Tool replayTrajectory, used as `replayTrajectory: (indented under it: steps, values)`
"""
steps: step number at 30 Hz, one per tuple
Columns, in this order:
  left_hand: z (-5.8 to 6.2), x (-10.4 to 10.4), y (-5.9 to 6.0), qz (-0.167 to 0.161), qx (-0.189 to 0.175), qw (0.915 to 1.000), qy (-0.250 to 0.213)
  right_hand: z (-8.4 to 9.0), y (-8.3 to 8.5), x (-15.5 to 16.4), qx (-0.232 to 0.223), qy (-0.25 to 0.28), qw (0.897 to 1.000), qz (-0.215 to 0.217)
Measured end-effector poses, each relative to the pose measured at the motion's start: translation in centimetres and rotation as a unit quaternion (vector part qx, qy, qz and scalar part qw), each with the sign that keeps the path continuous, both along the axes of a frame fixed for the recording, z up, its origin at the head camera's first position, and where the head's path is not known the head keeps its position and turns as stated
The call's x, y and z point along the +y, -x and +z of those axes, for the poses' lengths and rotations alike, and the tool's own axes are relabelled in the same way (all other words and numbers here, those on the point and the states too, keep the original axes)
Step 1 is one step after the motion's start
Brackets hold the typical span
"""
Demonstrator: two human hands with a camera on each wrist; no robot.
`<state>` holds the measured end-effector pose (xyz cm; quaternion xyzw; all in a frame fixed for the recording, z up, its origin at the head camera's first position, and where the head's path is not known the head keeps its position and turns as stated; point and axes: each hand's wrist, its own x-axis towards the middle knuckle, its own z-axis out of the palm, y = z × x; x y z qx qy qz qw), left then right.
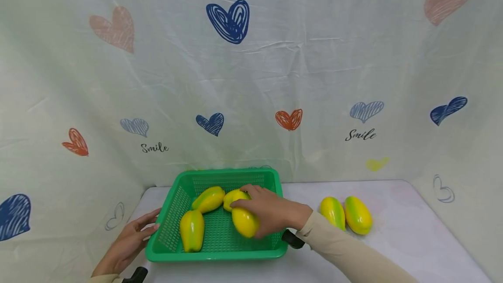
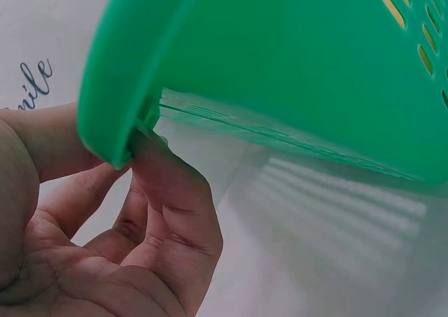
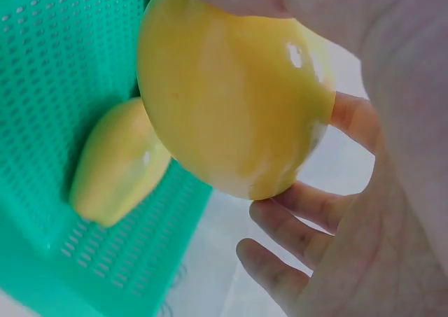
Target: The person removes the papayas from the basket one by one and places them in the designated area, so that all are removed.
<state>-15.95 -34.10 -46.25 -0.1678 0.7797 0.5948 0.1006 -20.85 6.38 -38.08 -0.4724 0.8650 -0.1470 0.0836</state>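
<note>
A green plastic basket (image 1: 275, 187) stands on the white table near its front edge. My right hand (image 1: 259, 211) reaches into it and grips a yellow-green fruit (image 1: 244, 222). In the right wrist view that fruit (image 3: 231, 100) fills the frame, with my fingers (image 3: 301, 205) curled under it. Three more such fruits lie in the basket: one at the front left (image 1: 192, 229) and two at the back (image 1: 208, 199), (image 1: 234, 196). My left hand (image 1: 135, 232) rests at the basket's left side. Its fingers (image 2: 175, 191) touch the underside of the rim (image 2: 105, 86).
Two more yellow-green fruits (image 1: 332, 212), (image 1: 358, 215) lie side by side on the table right of the basket. A cloth printed with hearts covers the table and hangs as a backdrop behind and on both sides.
</note>
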Motion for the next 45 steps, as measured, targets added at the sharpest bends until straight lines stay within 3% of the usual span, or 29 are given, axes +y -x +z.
replayTrajectory:
  steps: [8,15,32,45]
  values:
    - [-0.2,0.0,0.0,0.004,-0.003,1.0,-0.003,0.2,-0.7,3.7,0.037,0.038,0.999,-0.013]
    - [-0.2,-0.1,0.1,0.003,-0.001,1.0,-0.003,0.1,-1.5,7.0,0.043,0.072,0.996,-0.039]
    - [-0.3,-0.3,0.0,-0.012,0.007,0.9999,0.0,-0.6,-3.4,14.3,0.068,0.123,0.98,-0.142]
    - [-0.2,-0.2,0.0,-0.009,0.01,0.9999,-0.004,-1.7,-4.4,18.5,0.065,0.124,0.965,-0.221]
